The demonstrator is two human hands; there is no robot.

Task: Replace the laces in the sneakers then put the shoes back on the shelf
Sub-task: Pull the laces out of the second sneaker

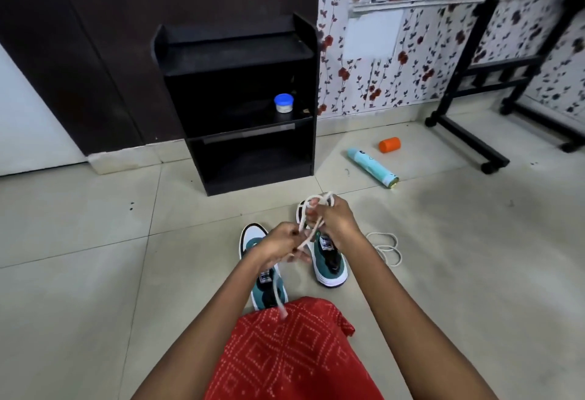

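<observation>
Shelf unit [234, 54] carries a blue-lidded jar [283, 102] while my left hand [281, 241] and right hand [334, 219] each pinch the white lace [303, 214] over two teal sneakers [332, 268], toes pointing shelfward.

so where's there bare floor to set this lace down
Bare tiles lie left of the left sneaker, and right of the loose lace, nearer than the spray can. Crowded: between left sneaker and right sneaker, where left hand and right hand grip the held lace.

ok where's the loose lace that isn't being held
In the head view, the loose lace lies coiled on the floor, just right of the right-hand sneaker.
</observation>
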